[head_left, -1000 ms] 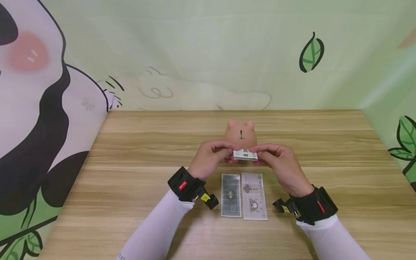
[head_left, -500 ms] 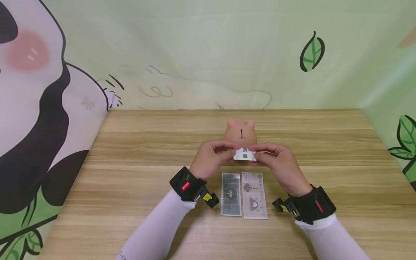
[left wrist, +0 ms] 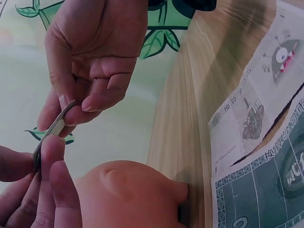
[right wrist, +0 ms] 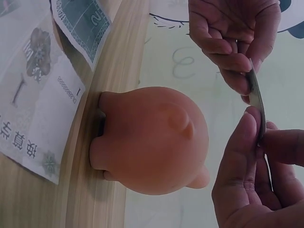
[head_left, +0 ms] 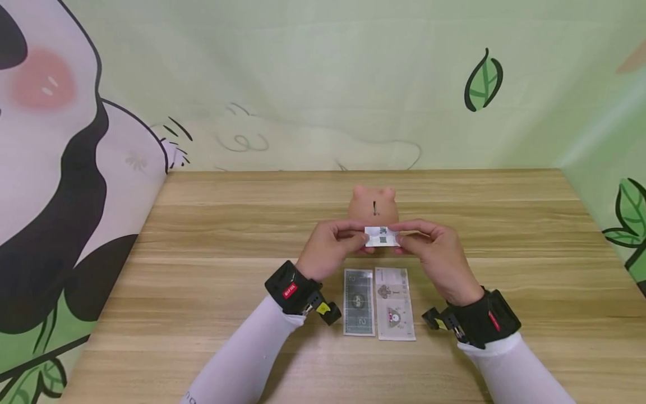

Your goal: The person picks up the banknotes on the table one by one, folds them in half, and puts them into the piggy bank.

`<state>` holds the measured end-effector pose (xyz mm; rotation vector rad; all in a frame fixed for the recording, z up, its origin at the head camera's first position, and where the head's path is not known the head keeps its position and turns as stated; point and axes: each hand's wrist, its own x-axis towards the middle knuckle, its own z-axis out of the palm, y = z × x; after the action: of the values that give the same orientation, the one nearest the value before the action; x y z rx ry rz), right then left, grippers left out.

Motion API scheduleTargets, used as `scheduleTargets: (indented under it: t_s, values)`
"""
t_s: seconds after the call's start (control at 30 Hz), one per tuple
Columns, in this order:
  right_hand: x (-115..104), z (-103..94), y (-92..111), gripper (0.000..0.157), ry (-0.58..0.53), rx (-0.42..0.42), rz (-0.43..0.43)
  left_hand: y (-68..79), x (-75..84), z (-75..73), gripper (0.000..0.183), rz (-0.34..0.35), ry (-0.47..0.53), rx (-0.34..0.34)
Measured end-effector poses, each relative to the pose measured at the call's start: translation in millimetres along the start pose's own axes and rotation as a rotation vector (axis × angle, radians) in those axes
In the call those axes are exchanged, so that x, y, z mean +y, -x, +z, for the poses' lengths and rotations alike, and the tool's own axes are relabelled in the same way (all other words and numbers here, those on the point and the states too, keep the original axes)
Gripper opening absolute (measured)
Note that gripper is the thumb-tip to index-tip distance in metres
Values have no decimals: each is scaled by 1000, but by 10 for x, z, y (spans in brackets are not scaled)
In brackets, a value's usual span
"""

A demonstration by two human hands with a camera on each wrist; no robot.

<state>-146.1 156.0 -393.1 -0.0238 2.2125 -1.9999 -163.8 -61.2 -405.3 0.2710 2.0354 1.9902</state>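
A small folded play banknote point(head_left: 382, 237) is stretched flat between both hands, just in front of the piggy bank. My left hand point(head_left: 328, 248) pinches its left end between thumb and fingers. The right hand point(head_left: 438, 255) pinches the opposite end in the same way. In the wrist views the folded note point(right wrist: 257, 102) shows edge-on as a thin strip, held off the table. Behind it stands the orange-pink piggy bank point(head_left: 373, 206), a dark slot in its top; its lower front is hidden by the hands and the note in the head view.
Two flat play banknotes lie side by side on the wooden table point(head_left: 227, 224) nearer the person: a dark green note point(head_left: 359, 303) marked 2 and a pale note point(head_left: 395, 306) marked 1. A printed cloth backdrop point(head_left: 303, 84) rises behind the table.
The folded note has tilted so its printed face lies flatter to the head camera, and its layered lower edge shows less. Both hands keep their hold with slight shifts.
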Motion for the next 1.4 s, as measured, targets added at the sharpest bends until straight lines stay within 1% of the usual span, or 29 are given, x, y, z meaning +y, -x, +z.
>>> scheduleTargets:
  t_s: [0.07,0.23,0.33,0.43,0.53,0.63,0.87,1.1,1.27,1.4]
  values:
    - [5,0,-3,29,-6,3,-5,1,2,2,24,-4,7,-10]
    - [11,9,-17,36,-44,-12,-12,7,16,-7,23,4,-2,5]
    - [8,11,-26,36,-72,-55,4,12,25,-16,23,7,-14,15]
    - [6,13,-31,33,-76,-103,24,11,21,-25,23,15,-32,28]
    - [5,18,-32,32,-65,-123,27,12,21,-29,22,19,-38,37]
    - [8,17,-32,32,-61,-119,21,10,23,-27,23,14,-23,35]
    - [-3,4,-17,29,-80,-87,11,2,14,-20,24,0,50,17]
    - [-6,-3,-10,30,-58,-73,12,1,10,-22,24,0,39,18]
    - [3,-2,-10,32,-75,-72,8,2,9,-27,26,15,47,7]
    - [7,-2,-11,31,-91,-74,6,2,9,-35,28,25,44,12]
